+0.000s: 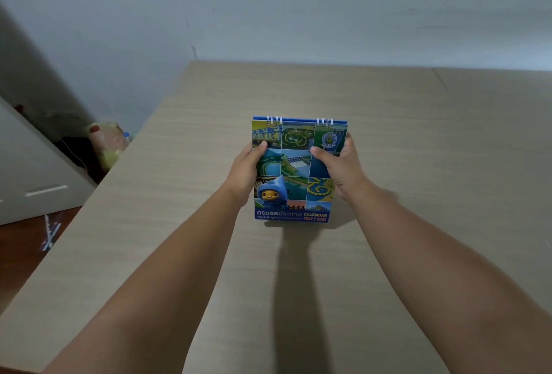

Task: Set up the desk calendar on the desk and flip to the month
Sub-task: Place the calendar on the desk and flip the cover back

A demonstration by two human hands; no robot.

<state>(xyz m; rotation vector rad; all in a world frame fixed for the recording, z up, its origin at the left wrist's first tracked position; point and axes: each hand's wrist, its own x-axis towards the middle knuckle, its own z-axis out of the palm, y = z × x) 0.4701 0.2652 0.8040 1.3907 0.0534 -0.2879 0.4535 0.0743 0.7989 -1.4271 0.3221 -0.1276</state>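
A small spiral-bound desk calendar [295,161] stands upright on the pale wooden desk [418,140], its lower edge touching the desktop. Its front cover faces me: a grid of blue and green photos, a blue cartoon mascot and the word CALENDAR along the bottom. White wire rings run along its top edge. My left hand [245,170] grips the left side, thumb on the cover. My right hand [340,164] grips the right side, thumb also on the cover. The back of the calendar and its stand are hidden.
A grey-blue wall rises behind the desk's far edge. Left of the desk, lower down, lie a plastic bag [107,143] with a bottle, dark items, and a white cabinet panel [33,170]. Reddish floor [21,248] shows at the lower left.
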